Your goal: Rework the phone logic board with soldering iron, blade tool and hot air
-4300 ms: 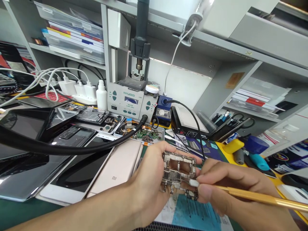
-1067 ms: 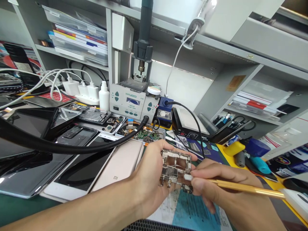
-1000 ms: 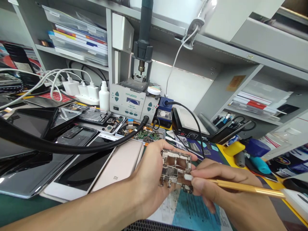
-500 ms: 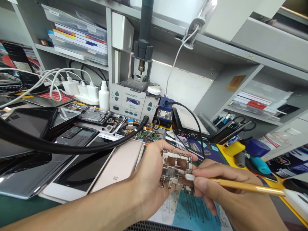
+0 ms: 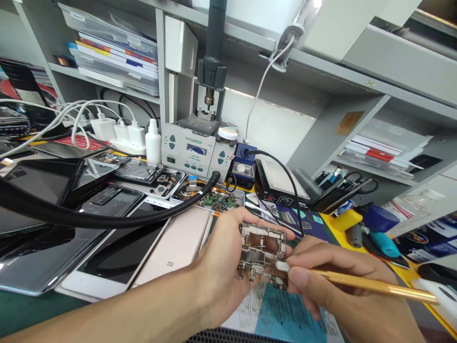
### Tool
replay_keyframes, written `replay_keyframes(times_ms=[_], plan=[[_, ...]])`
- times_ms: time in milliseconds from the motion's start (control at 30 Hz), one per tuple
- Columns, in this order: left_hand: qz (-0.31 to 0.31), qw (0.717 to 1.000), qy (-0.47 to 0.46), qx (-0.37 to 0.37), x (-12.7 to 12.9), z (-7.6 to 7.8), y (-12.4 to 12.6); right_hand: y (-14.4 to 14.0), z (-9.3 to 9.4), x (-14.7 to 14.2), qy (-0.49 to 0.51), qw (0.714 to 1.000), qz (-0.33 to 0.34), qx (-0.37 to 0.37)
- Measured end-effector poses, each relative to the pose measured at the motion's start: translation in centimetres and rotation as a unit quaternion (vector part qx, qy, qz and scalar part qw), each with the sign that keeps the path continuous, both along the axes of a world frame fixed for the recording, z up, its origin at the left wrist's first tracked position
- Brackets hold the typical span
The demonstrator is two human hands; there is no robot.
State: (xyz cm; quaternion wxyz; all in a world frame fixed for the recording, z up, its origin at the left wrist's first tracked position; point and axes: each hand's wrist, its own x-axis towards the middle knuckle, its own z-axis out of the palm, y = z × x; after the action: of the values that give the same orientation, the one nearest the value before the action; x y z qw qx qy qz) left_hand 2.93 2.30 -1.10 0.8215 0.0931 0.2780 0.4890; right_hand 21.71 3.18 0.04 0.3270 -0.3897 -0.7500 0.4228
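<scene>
A phone circuit board [image 5: 255, 256] with cut-out openings lies tilted across the fingers of my left hand [image 5: 223, 252]. The left thumb and fingers close round the board's left and far edges. My right hand [image 5: 335, 269] pinches a slim gold-handled brush [image 5: 378, 286] close to its front end. Its whitish tip meets the right part of the board; the bristles are too small to make out clearly. Below the hands lies a white and blue printed sheet [image 5: 282, 317].
Several phones, among them a pale pink one [image 5: 171, 247], lie left. A thick black hose [image 5: 117, 220] arches over them. Behind stand a hot-air station [image 5: 196, 152], a white bottle [image 5: 153, 143] and a tray of parts [image 5: 241, 200]. A yellow object [image 5: 347, 220] lies right.
The right hand and brush have shifted very slightly, with the handle's rear end now a little lower and further right. The board stays in the left hand.
</scene>
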Motion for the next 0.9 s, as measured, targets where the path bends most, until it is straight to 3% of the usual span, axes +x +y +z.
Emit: replay_keyframes(times_ms=[900], plan=[[0.017, 0.999, 0.042, 0.018, 0.08, -0.35, 0.01, 0.11, -0.16, -0.52, -0.008, 0.996, -0.009, 0.087]])
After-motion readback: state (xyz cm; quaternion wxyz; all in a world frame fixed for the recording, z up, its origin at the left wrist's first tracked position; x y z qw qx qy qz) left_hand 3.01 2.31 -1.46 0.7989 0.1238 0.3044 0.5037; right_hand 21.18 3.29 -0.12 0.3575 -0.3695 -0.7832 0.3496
